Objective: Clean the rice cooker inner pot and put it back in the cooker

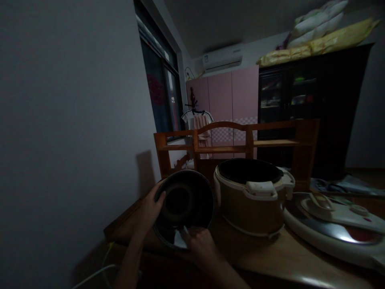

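A dark, round inner pot (pixel 188 196) is tilted so that its open mouth faces me, low on the desk. My left hand (pixel 152 206) grips its left rim, with the thumb on the inside. At the lower right rim, my right hand (pixel 200 243) is closed on a white tissue or cloth (pixel 179 239) that lies against the pot. Just to the right stands the rice cooker body (pixel 249 204), a tan and cream housing with its top open and dark inside. Its detached lid (pixel 337 224), silver and cream, rests on the desk farther right.
A wooden desk (pixel 288 257) carries these things, with a wooden shelf rack (pixel 222 149) along its back. The wall (pixel 75 140) stands close on the left. A white cable (pixel 94 275) hangs near the desk's left corner. Pink and dark cabinets stand behind.
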`<state>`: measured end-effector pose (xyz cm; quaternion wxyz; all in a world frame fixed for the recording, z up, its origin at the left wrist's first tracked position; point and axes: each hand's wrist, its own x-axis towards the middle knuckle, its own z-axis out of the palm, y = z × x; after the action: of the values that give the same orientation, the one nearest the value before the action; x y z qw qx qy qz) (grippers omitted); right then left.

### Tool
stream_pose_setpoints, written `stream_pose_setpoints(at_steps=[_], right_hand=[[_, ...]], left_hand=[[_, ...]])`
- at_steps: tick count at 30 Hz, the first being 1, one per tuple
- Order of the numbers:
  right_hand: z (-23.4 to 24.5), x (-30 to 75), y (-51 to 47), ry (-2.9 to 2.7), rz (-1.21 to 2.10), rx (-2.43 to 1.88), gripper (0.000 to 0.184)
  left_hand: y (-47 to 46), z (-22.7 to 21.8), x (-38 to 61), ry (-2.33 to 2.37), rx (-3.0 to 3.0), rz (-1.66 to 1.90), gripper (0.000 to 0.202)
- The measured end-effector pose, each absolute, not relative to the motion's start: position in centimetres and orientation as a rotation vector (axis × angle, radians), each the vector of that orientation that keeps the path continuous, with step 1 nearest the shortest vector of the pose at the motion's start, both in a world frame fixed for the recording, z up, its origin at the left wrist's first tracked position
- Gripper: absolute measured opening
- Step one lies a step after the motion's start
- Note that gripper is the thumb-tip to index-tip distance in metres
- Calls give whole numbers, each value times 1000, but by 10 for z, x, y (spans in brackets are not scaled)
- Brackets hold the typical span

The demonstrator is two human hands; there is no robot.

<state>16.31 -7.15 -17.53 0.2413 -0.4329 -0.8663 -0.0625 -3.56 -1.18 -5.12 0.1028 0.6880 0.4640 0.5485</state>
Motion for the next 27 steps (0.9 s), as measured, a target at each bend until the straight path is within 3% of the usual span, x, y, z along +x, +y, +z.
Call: stream_pose_setpoints(at_steps=[9, 16, 22, 27], right_hand=[[-175, 208, -66, -2398, -206, -1046, 53], [-193, 196, -83, -2324, -194, -1099, 76], [-225, 186, -95, -2295, -157, -1133, 77], [-217, 188, -101, -2306, -141, -1157, 75]], left_hand=[[-17, -45, -23, 1337, 2060, 1625, 44], [-39, -48, -29, 1255, 1971, 1558, 46], [-63, -47, -24, 1119, 2004, 1453, 48], [-66, -43, -20, 1131, 1973, 1472, 52]])
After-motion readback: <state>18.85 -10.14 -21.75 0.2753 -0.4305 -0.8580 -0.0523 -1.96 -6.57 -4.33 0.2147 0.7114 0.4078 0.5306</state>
